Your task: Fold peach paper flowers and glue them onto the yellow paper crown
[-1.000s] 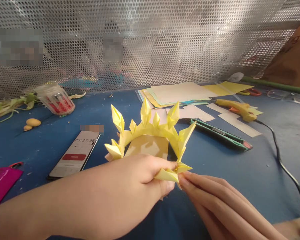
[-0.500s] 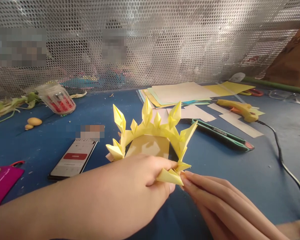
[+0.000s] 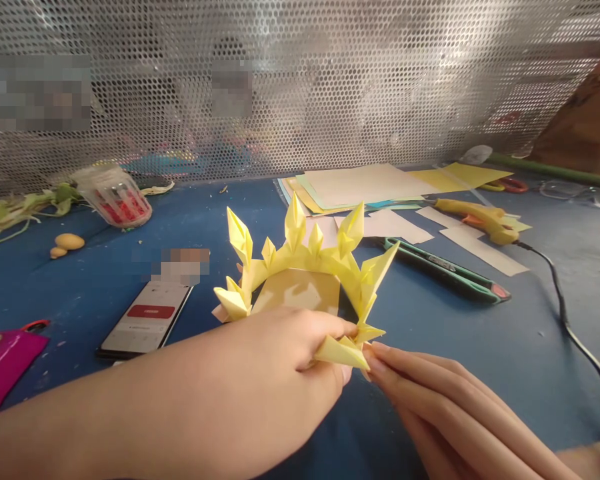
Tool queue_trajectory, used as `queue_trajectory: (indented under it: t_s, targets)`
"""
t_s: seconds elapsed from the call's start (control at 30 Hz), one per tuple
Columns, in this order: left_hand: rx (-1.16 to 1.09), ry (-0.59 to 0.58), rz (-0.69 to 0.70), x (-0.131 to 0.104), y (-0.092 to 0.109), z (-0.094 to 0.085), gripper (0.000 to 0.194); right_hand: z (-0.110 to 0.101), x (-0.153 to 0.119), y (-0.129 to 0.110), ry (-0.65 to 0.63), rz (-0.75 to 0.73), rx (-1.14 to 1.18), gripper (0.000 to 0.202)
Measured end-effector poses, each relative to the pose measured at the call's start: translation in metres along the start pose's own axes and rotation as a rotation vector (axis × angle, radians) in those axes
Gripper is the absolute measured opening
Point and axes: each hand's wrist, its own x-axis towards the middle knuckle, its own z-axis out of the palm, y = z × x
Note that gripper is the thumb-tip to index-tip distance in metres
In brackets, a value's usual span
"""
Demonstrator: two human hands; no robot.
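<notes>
A yellow paper crown point(image 3: 347, 263) with several folded points curves above the blue table in the middle of the head view. My left hand point(image 3: 280, 373) reaches across its near side and pinches the band close to a folded point at the front right. The fingertips of my right hand point(image 3: 440, 393) are pressed together on the same near right end of the crown, just beside my left fingers. Behind my left hand, a flat tan piece point(image 3: 295, 290) shows inside the ring. My left hand and forearm hide part of the crown's near side.
A phone point(image 3: 147, 317) and a magenta pouch point(image 3: 13, 367) lie left, with a clear jar point(image 3: 113, 197) behind. At right are a green cutter knife point(image 3: 445, 270), a yellow glue gun point(image 3: 480, 217) with its cord, and stacked paper sheets point(image 3: 360, 187). Perforated metal point(image 3: 300, 87) closes the back.
Hardly anything differs. The crown and both hands sit very slightly further right in the view, with the same hold on the paper.
</notes>
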Motion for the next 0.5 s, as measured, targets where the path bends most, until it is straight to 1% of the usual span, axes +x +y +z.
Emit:
queue_trajectory:
  t_s: [0.03, 0.1, 0.23, 0.33, 0.4, 0.47, 0.5]
  targets:
    - [0.004, 0.0, 0.0, 0.0, 0.0, 0.0, 0.052, 0.0, 0.0, 0.0, -0.001, 0.002, -0.001, 0.044]
    - [0.004, -0.004, 0.004, 0.001, 0.002, -0.001, 0.051, 0.0, 0.0, -0.002, -0.001, 0.022, 0.001, 0.039]
    - [0.01, -0.028, 0.022, 0.003, 0.011, -0.001, 0.043, 0.0, 0.0, -0.004, 0.002, 0.056, 0.0, 0.037]
    - [0.031, -0.006, 0.026, 0.004, 0.018, 0.0, 0.043, 0.0, 0.0, -0.003, 0.019, 0.041, -0.02, 0.04]
    - [0.053, -0.003, 0.011, 0.003, 0.023, 0.0, 0.045, 0.001, 0.0, -0.001, 0.028, 0.012, -0.033, 0.047]
    - [0.068, -0.041, -0.021, 0.003, 0.027, 0.0, 0.045, 0.001, 0.0, 0.0, 0.028, -0.013, -0.044, 0.053]
    - [0.075, -0.048, -0.038, 0.003, 0.029, -0.001, 0.045, 0.001, 0.0, 0.0, 0.027, -0.013, -0.045, 0.051]
